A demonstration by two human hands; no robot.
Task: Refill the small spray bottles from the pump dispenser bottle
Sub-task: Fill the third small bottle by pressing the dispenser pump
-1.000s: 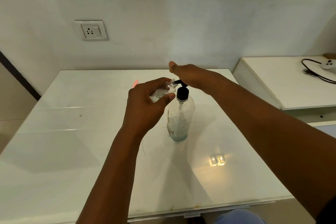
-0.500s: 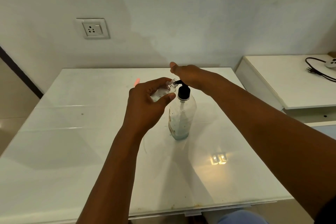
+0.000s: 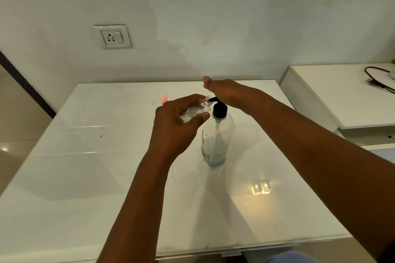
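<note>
A clear pump dispenser bottle (image 3: 218,141) with a black pump head stands upright near the middle of the white glass table (image 3: 85,188), a little liquid at its bottom. My right hand (image 3: 224,92) lies flat on top of the pump head, pressing on it. My left hand (image 3: 177,121) grips a small clear spray bottle (image 3: 203,107), tilted, its open neck held at the black pump nozzle. Most of the small bottle is hidden by my fingers.
A small pink object (image 3: 164,98) lies on the table behind my left hand. A white side cabinet (image 3: 342,100) at the right carries a black cable (image 3: 378,80). A wall socket (image 3: 112,36) sits above the table.
Both hands and the bottles keep the same pose; only the camera view has shifted slightly.
</note>
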